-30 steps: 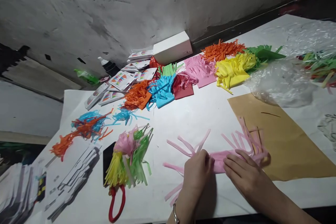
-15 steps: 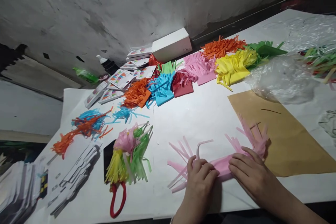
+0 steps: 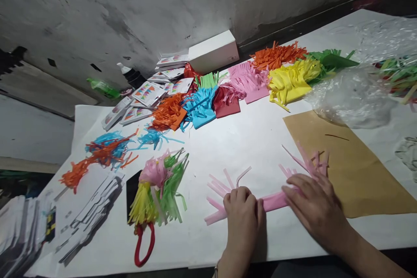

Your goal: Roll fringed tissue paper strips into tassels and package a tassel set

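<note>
Grey, stained wall backs a white-papered tabletop (image 3: 254, 139) that runs away from the camera. Near the front edge lies a pink fringed paper strip (image 3: 272, 201), rolled or folded into a narrow band; its long axis runs left to right, rising slightly toward the right, with loose fringe fanning out at both ends. The left hand (image 3: 243, 215) rests on the left portion of the band, fingers curled down and pressing it to the tabletop; whether they pinch the paper or merely bear on it cannot be told. The right hand (image 3: 314, 206) lies flatter on the right portion, fingers extended and close together over the band, its fingertips pointing left toward the other hand. Both hands touch the strip; a short bare stretch of the band shows between them. The right end of the strip overlaps the corner of a brown paper sheet (image 3: 355, 169). Left of the hands, apart from them, lies a finished bundle of yellow, green and pink tassels (image 3: 159, 191) with a red loop (image 3: 143, 245). Along the far side sit stacks of cut fringe in orange, blue, red, pink, yellow and green (image 3: 247, 82), a white box (image 3: 213, 52), printed cards (image 3: 148, 95) and crumpled clear plastic (image 3: 352, 95).
</note>
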### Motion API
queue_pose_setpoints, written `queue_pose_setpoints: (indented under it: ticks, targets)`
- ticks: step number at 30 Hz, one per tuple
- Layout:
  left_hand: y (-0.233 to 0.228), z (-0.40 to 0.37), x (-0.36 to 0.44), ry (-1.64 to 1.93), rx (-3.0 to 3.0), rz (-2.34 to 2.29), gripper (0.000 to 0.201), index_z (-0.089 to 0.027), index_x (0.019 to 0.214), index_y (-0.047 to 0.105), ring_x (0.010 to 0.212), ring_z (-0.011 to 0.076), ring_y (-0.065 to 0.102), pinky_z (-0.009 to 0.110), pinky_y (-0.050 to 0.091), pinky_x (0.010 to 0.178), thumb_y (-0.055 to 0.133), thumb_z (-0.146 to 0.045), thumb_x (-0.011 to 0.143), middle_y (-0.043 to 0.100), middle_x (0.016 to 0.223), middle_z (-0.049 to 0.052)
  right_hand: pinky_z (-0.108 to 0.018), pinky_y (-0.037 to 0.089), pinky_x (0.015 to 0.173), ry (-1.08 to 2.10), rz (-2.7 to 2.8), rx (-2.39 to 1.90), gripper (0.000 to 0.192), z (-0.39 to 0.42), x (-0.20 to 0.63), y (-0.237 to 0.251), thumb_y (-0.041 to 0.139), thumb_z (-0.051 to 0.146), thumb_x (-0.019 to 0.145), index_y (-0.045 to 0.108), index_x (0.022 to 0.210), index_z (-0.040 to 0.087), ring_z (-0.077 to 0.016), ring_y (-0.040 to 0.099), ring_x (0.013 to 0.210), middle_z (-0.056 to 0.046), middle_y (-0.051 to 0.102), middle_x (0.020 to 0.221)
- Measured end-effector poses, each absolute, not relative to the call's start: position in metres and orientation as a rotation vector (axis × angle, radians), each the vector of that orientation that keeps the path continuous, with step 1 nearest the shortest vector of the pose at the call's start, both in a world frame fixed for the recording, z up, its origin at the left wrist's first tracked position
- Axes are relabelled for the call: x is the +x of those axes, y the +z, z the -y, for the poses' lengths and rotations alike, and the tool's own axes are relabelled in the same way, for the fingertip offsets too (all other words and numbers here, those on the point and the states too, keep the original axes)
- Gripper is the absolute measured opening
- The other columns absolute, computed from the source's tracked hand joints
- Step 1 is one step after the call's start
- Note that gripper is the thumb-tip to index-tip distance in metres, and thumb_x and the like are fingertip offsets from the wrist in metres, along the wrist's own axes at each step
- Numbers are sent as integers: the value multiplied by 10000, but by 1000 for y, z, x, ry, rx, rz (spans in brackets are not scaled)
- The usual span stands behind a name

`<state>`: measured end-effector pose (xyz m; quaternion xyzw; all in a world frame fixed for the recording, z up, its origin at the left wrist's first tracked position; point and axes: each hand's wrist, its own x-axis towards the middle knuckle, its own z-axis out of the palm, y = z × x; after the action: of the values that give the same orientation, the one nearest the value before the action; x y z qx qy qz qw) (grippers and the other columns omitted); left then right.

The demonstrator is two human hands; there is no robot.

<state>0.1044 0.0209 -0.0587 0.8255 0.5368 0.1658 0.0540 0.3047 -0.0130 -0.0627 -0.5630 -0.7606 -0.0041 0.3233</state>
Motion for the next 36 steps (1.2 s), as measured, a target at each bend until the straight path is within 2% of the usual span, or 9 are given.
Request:
queue_pose_setpoints:
  ticks: [3, 5, 8, 10, 14, 23, 28, 32, 36]
  targets:
    - [-52, -20, 102, 497, 2474, -1609, 139, -192, 776, 606, 834, 238, 578, 465, 444, 848, 631, -117, 891, 637, 877, 44, -487, 298, 1084, 72, 2118, -1271, 283, 16, 303, -67, 414, 74, 1000, 671, 1014, 193, -220, 612, 1013, -56, 704, 931]
    - [-49, -17, 100, 613, 2468, -1551, 57, -193, 908, 634, 929, 268, 604, 531, 422, 943, 685, -185, 883, 667, 1004, 78, -472, 317, 1048, 102, 2143, -1274, 303, 17, 302, -70, 398, 60, 996, 671, 958, 184, -210, 611, 941, -42, 685, 846]
    - [-50, -11, 99, 796, 2559, -1368, 144, -233, 1019, 648, 1082, 288, 600, 620, 254, 1122, 709, -212, 891, 692, 1148, 78, -462, 322, 1036, 157, 2111, -1299, 235, 16, 299, -71, 458, 125, 1007, 673, 945, 196, -208, 607, 928, -38, 688, 853]
    - [-53, -9, 101, 814, 2597, -1283, 123, -246, 952, 649, 1044, 240, 616, 576, 222, 1156, 640, -124, 931, 727, 1056, 26, -468, 309, 1041, 170, 2103, -1302, 195, 15, 294, -70, 482, 163, 1013, 673, 999, 199, -211, 601, 928, -41, 695, 886]
    - [-60, -8, 102, 777, 2576, -1241, 145, -222, 873, 627, 921, 191, 626, 485, 295, 1111, 621, -99, 950, 725, 894, -17, -465, 299, 1044, 142, 2147, -1248, 262, 16, 287, -70, 426, 80, 995, 662, 961, 187, -206, 589, 889, -36, 680, 846]
    - [-57, -4, 101, 709, 2475, -1417, 155, -205, 846, 601, 834, 216, 592, 460, 394, 915, 566, -87, 939, 665, 876, 24, -504, 272, 1094, 64, 2055, -1494, 303, 21, 314, -73, 393, 95, 1016, 654, 915, 211, -223, 617, 990, -46, 697, 971]
    - [-54, -9, 110, 518, 2527, -1621, 158, -200, 763, 578, 829, 244, 569, 475, 420, 870, 620, -78, 854, 625, 864, 40, -495, 339, 925, -23, 2174, -1629, 318, 4, 311, -71, 397, 143, 1015, 593, 769, 192, -258, 565, 832, -71, 627, 821]
    - [-57, -11, 110, 563, 2552, -1604, 169, -206, 766, 575, 817, 232, 552, 459, 419, 865, 629, -63, 838, 620, 859, 31, -448, 352, 815, -9, 2213, -1626, 287, -12, 315, -66, 466, 211, 1004, 584, 743, 193, -274, 542, 827, -93, 637, 829]
    - [-59, -8, 107, 705, 2503, -1524, 186, -205, 859, 610, 850, 219, 567, 476, 384, 934, 596, -19, 871, 641, 919, 32, -475, 347, 930, 38, 2199, -1562, 252, -12, 315, -59, 455, 187, 1009, 601, 803, 203, -243, 548, 855, -55, 625, 833]
